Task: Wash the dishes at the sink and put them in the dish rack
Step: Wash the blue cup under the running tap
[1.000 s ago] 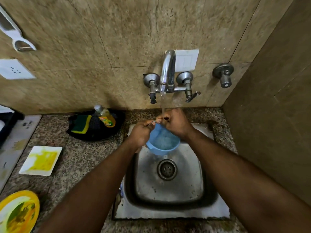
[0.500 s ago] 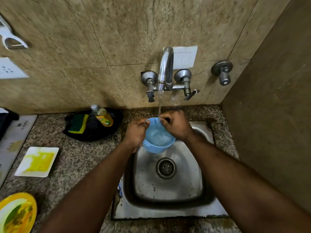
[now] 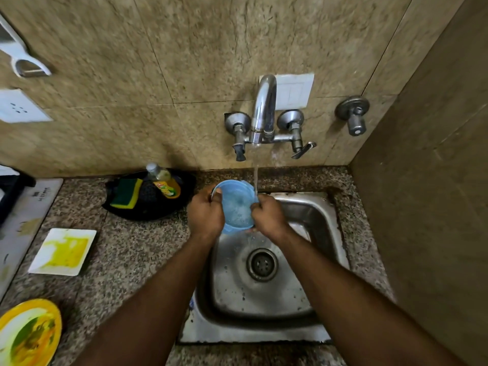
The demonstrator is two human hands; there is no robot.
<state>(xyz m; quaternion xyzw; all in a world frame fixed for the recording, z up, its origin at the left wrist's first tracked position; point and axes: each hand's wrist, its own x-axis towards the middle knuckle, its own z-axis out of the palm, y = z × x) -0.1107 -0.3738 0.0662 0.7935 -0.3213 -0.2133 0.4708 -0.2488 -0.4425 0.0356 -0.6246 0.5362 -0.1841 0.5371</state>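
Rinse | your left hand [image 3: 205, 212] and right hand [image 3: 268, 216] grip the blue bowl [image 3: 235, 204] | turn its rim under the tap [image 3: 261, 112] stream

Both hands have swung the blue bowl [image 3: 235, 204] leftward — the water stream [image 3: 255, 178] now strikes its right rim

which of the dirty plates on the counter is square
The white plate with the yellow smear, nearer the sponge; the other, the yellow plate at the bottom-left edge, is round.
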